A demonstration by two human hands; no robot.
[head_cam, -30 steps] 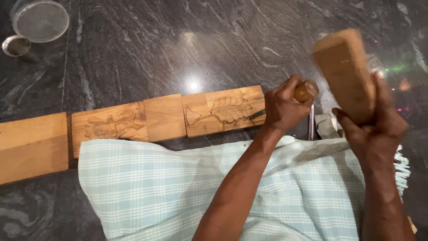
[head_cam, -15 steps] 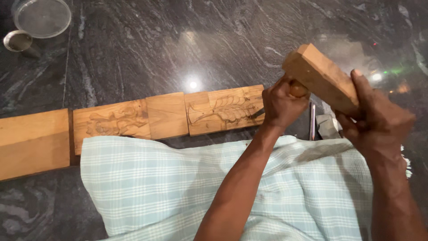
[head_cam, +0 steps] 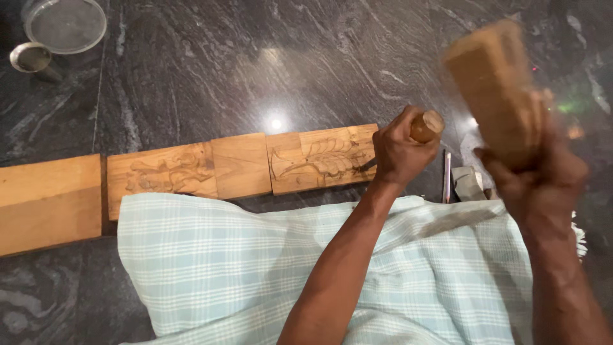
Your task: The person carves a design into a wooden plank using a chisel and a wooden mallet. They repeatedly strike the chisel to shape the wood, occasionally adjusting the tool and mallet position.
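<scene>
- Head view: a round sieve (head_cam: 64,24) and a small metal cup (head_cam: 30,57) sit on the dark stone floor, far beyond the carved plank's (head_cam: 242,169) left half; contents unclear.
- My left hand (head_cam: 399,153) grips a wooden-handled chisel (head_cam: 426,126), its handle slanting up away from the plank, its blade at the carved right end.
- My right hand (head_cam: 533,172) clutches a blurred wooden mallet block (head_cam: 495,89), long axis roughly upright, right of the plank.

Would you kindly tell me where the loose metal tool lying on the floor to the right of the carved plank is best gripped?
Judging from its pose, grip the loose metal tool around its middle, from above. It lies flat and narrow on the stone floor, its long sides exposed between the left hand and a pale object.
</scene>
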